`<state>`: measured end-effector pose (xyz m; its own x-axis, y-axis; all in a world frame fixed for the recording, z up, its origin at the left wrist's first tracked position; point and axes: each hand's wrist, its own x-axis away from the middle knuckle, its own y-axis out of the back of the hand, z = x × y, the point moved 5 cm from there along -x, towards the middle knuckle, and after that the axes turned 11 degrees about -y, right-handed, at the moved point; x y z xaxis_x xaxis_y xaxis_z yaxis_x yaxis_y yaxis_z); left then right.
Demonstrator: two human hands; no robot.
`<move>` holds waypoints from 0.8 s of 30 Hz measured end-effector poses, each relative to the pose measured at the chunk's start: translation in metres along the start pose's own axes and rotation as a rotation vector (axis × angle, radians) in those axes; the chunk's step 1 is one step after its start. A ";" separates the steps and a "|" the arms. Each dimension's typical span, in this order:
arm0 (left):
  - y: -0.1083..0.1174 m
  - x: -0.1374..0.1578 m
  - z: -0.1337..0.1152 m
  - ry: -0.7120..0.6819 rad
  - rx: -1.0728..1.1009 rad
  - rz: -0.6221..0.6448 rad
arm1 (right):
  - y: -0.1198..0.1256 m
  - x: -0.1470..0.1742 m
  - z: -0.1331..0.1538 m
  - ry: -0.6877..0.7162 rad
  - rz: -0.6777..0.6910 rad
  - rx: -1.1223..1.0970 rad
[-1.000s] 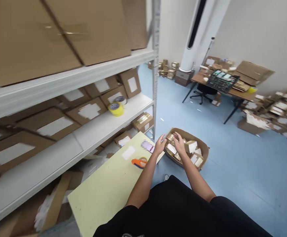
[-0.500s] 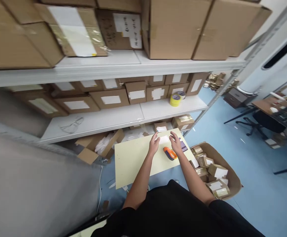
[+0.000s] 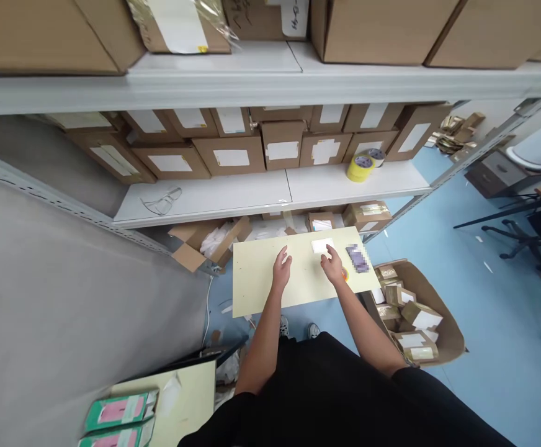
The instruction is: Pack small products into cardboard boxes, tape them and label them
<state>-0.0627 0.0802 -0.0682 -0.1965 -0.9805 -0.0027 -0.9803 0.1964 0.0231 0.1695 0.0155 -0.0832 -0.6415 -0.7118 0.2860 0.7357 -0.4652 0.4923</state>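
Observation:
My left hand [image 3: 281,270] is held over the pale yellow tabletop [image 3: 256,273], fingers apart and holding nothing. To its right is my right hand [image 3: 331,265], also with fingers spread and nothing in it. A white rectangular pad or sheet [image 3: 321,244] lies just beyond my right hand's fingertips. Beside my right wrist, a small orange piece of a tool [image 3: 345,274] shows; the wrist hides the rest. A flat purple, blurred-out item [image 3: 358,258] rests farther right on the tabletop.
Behind the table rises a metal shelf [image 3: 214,195] with labelled cartons, yellow tape rolls [image 3: 360,168] and glasses [image 3: 162,202]. On the right, a large carton [image 3: 451,323] holds several small boxes. Green and pink packages [image 3: 119,410] lie on another table at lower left.
My hands have moved farther apart. The orange tool, previously in plain sight between my forearms, is now mostly covered by my right wrist. The camera view has tilted down and shifted left.

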 end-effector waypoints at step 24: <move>-0.066 0.120 0.084 0.249 -0.069 0.018 | -0.018 -0.053 -0.177 -0.303 0.176 0.346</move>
<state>-0.0234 -0.0499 -0.1542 -0.1937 -0.9501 0.2445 -0.9711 0.2211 0.0896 0.2291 -0.0315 -0.2523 -0.5862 -0.5549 0.5903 0.7563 -0.1134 0.6443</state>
